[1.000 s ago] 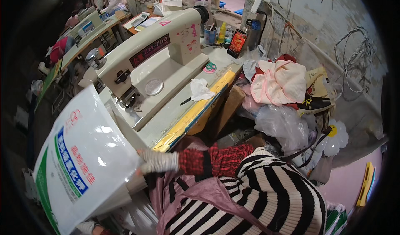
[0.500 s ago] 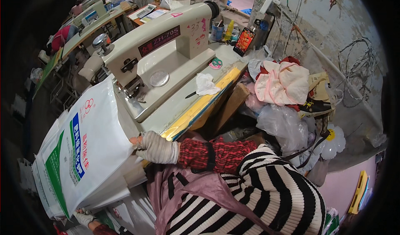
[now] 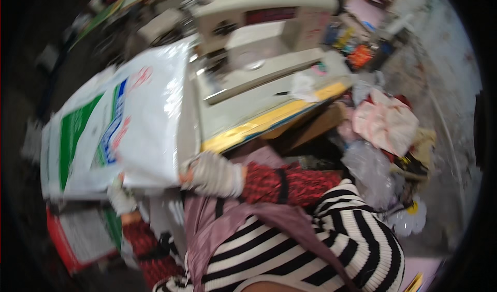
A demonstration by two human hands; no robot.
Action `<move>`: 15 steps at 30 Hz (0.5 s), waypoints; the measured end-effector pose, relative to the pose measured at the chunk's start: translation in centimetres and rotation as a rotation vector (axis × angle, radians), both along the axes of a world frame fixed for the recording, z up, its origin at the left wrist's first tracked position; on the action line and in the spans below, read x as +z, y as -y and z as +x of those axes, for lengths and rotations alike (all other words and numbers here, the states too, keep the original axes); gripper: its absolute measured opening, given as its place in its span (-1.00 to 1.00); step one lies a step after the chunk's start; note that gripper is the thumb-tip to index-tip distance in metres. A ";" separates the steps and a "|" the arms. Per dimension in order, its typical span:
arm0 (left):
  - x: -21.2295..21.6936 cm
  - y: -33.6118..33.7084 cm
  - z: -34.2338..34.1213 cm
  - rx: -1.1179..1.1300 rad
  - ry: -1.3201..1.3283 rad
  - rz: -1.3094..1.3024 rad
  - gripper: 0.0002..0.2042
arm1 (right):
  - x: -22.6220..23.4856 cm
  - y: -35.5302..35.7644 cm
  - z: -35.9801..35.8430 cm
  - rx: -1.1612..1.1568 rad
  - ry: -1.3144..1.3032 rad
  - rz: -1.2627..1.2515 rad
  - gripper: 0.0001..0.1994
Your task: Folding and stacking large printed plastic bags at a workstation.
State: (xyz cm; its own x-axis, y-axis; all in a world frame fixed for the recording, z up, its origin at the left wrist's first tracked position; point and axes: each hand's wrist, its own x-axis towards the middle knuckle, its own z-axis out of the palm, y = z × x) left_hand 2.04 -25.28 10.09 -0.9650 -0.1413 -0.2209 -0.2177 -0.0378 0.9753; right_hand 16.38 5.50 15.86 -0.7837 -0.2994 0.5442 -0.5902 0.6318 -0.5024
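A white printed sack (image 3: 155, 100) with green, blue and red markings lies on the left, beside a sewing machine (image 3: 269, 7). My right hand (image 3: 215, 175), in a pale wrapped glove with bare fingertips, is closed on the sack's near right corner. Along the near edge, my left hand (image 3: 123, 196), gloved the same way, pinches the sack with its thumb on top; its other fingers are hidden beneath. Motion blurs the picture a little.
Yellow edging (image 3: 279, 115) lines the machine table's near side, with a crumpled white cloth (image 3: 304, 86) above it. Plastic bags (image 3: 367, 162) and a pink-white fabric bundle (image 3: 385, 122) heap at the right. A red-edged sack (image 3: 85, 237) sits low on the left.
The view has swung, shifting the machine up and right. My left hand has come up from the sack's lower end to its near edge. The sack has turned, its near edge now facing me.
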 end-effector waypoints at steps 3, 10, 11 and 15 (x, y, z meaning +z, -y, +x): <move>-1.1 0.7 -0.5 0.105 0.175 -0.170 -0.66 | -0.3 0.2 -0.1 0.061 0.288 0.274 -0.85; -2.1 -2.7 9.0 -0.224 0.168 1.081 -0.61 | 5.5 3.2 0.0 0.242 0.178 0.315 -0.74; -3.2 -3.7 10.1 -0.219 0.165 1.075 -0.61 | 4.3 4.6 -1.3 0.244 0.133 0.333 -0.69; -7.0 -4.7 11.2 -0.166 0.220 0.810 -0.53 | -2.6 6.8 -1.8 0.220 0.089 0.398 -0.55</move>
State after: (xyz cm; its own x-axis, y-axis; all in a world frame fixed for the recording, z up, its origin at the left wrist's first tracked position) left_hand 13.25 -20.59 3.06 -0.8827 0.2805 -0.3769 -0.4630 -0.6559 0.5962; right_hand 14.63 -1.32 13.22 -0.7170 -0.6355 0.2864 -0.6971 0.6508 -0.3009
